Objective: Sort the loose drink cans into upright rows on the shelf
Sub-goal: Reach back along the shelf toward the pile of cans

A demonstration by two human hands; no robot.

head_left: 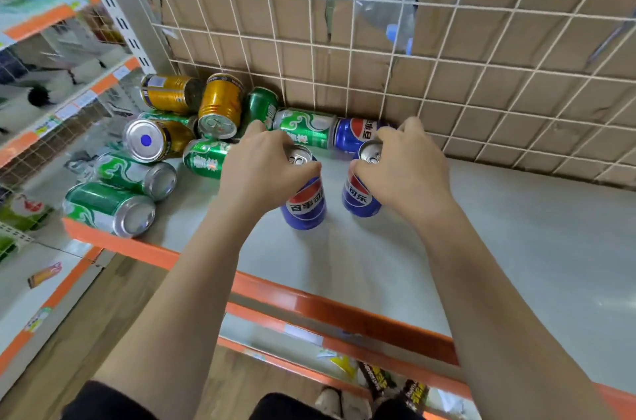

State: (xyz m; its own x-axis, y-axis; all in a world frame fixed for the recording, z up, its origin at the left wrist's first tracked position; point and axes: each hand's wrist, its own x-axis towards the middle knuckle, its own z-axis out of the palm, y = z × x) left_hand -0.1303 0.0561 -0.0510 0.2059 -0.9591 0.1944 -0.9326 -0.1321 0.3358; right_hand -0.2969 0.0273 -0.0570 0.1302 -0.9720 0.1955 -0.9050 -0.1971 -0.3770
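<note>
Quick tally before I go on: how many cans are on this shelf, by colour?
Green aluminium drink cans: 6 (one mostly hidden under a gold can)
Gold aluminium drink cans: 3
Blue aluminium drink cans: 3
Total: 12

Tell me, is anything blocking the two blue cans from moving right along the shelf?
Nothing visible. The left hand grips the left blue can, the right hand the right blue can; the shelf to their right is bare. The lying cans are left and behind.
</note>
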